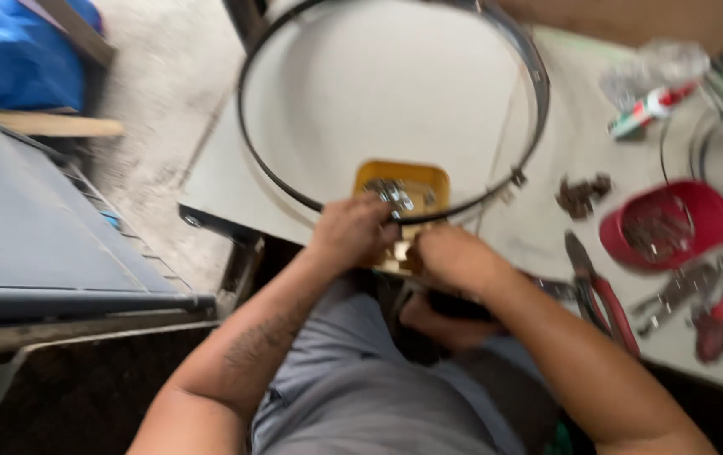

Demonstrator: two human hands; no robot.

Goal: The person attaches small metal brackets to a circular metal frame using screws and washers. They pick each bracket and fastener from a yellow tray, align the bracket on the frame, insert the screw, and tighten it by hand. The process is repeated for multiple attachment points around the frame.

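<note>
Ring band (538,93): black. Tray (416,181): yellow, silver hardware inside. Bowl (698,215): red. Pliers (610,307): red handles. Desk (378,93): pale grey. Tarp (8,50): blue. Trousers (361,388): grey.

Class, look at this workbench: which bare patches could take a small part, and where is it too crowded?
Free: the tabletop inside the large metal ring, above the yellow tray; also the strip between that ring and the red bowl. Crowded: the right edge, with red-handled pliers and blurred tools, and the near edge where the left hand and right hand work.
</note>
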